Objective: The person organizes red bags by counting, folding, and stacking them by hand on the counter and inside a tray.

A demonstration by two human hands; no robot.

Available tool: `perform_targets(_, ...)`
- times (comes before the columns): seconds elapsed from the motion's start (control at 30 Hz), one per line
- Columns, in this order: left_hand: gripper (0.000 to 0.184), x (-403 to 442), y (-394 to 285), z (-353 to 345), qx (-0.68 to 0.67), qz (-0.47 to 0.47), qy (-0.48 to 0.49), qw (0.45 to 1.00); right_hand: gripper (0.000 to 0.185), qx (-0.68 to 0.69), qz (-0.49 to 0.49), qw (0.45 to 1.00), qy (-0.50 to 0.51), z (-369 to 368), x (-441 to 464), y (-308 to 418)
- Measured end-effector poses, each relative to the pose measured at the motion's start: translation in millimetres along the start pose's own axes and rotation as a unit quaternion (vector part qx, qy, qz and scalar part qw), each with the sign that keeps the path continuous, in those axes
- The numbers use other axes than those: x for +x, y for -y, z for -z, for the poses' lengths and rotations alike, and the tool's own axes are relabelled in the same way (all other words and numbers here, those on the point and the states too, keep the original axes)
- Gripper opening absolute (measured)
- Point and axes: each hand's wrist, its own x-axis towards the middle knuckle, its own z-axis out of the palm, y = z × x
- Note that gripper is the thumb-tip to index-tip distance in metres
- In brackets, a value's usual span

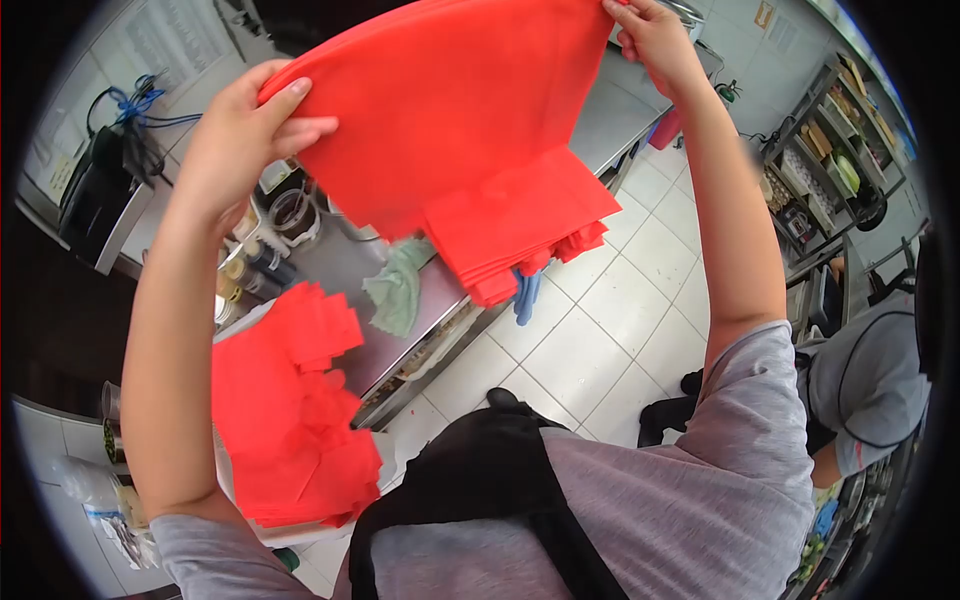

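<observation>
A large red cloth or bag (450, 95) is stretched up in front of me between both hands. My left hand (268, 120) pinches its left corner, thumb over the edge. At its upper right corner, my right hand (650, 35) is closed on it. Just below hangs or lies a stack of folded red pieces (525, 220) by the counter edge. A heap of similar red pieces (290, 410) fills a white container at the lower left. Between the two piles a pale green cloth (400, 287) lies on the metal counter (360, 350).
Bottles (262, 265) and a dark-filled jar (294, 215) stand at the counter's left. A blue cloth (527, 295) hangs at its edge. Shelving (825, 150) is at the right. Another person in grey (868, 370) is close behind on the right, above the tiled floor (580, 330).
</observation>
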Motion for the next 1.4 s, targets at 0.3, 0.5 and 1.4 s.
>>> perform_targets(0.3,0.028,-8,99,-128,0.065,-0.158,-0.018,0.985,0.03,0.138,-0.108,0.985,-0.001,55,-63,-142)
perform_targets(0.5,0.032,-56,210,-191,0.159,-0.079,0.052,0.983,0.039,0.354,-0.362,0.854,0.12,52,-147,-237)
perform_targets(1.4,0.056,-66,210,-204,0.025,0.169,0.005,0.985,0.035,-0.013,-0.286,0.958,0.029,19,-162,-231)
